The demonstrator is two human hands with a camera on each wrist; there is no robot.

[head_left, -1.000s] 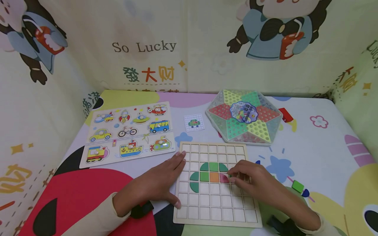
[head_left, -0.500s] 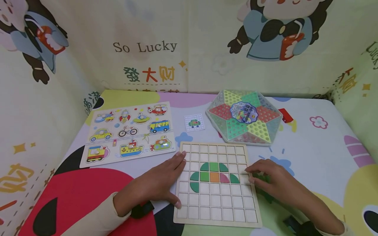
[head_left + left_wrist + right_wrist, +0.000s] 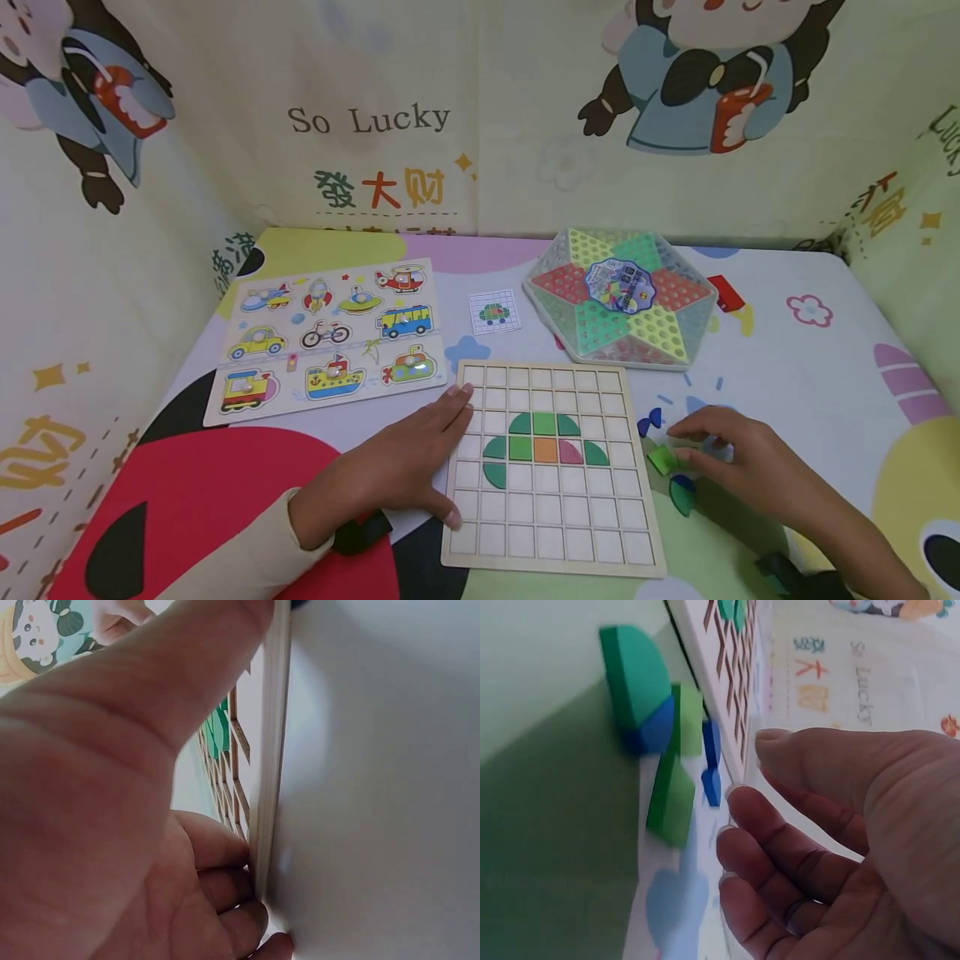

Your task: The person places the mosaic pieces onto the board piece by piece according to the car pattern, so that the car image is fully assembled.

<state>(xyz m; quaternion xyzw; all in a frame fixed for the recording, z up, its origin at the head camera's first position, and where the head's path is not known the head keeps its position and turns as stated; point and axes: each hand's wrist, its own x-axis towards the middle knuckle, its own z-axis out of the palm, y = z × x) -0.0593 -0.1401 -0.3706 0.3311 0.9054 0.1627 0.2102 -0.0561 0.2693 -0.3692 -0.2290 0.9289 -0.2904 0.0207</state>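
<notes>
The right grip (image 3: 720,450) has nothing in it, thumb and fingers loosely bent with a gap between them. Half a second ago it was at the right edge of the wooden grid board (image 3: 545,509); it has since moved off to the right, and the loose pieces it mostly covered now show. Light-green blocks (image 3: 662,460) lie just left of its thumb, blue pieces (image 3: 649,422) beyond those, and a teal quarter-circle (image 3: 682,496) on its near side. The left grip (image 3: 397,458) hasn't stirred: thumb and fingers spread, resting on the board's left edge. Between the two grips, on the board, a green quarter-circle (image 3: 595,455) sits right of the pink piece (image 3: 570,452), where fingers were a second ago. Unmoved farther off are the vehicle peg puzzle (image 3: 289,396), beyond the left grip, and the Chinese-checkers set (image 3: 619,285), beyond the right.
</notes>
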